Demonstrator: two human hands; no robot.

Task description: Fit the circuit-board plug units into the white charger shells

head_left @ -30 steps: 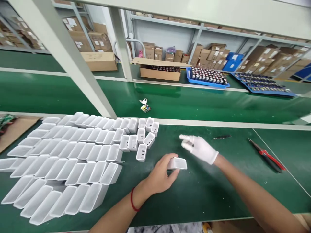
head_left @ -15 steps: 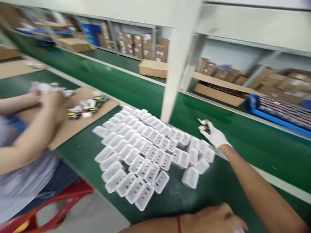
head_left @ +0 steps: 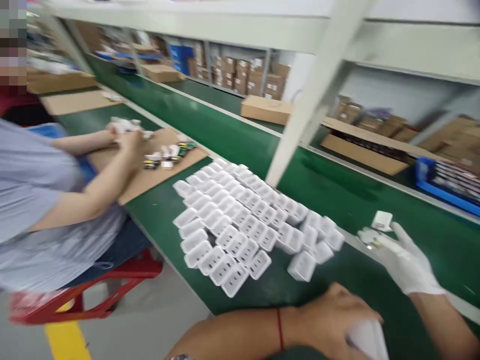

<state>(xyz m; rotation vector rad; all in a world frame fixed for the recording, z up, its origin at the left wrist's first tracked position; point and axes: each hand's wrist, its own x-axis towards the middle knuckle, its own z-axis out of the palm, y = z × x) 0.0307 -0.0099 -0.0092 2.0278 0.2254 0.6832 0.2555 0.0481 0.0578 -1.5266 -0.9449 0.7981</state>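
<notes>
My left hand [head_left: 333, 320], bare with a red string at the wrist, closes around a white plastic case [head_left: 367, 337] at the lower edge, partly hidden by my fingers. My right hand [head_left: 408, 262], in a white glove, is over the near edge of the green belt. A small white part [head_left: 382, 220] with a dark marking shows between its fingers; blur hides the exact grip. To the left, many open white cases [head_left: 236, 242] with dark slots stand in tight rows on the green table. A few loose cases [head_left: 303, 266] stand nearest my hands.
On the left a co-worker [head_left: 108, 175] handles white pieces above a cardboard sheet [head_left: 137, 187] holding small electronic parts [head_left: 165, 157]. A pale post [head_left: 296, 125] rises behind the cases. Beyond the belt [head_left: 225, 127] are cartons [head_left: 266, 107] and a blue tray [head_left: 442, 192].
My right hand has drawn nearer, down and to the right, and turned; a white part now shows at its fingers. More of the case in my left hand is visible. The view has swung left.
</notes>
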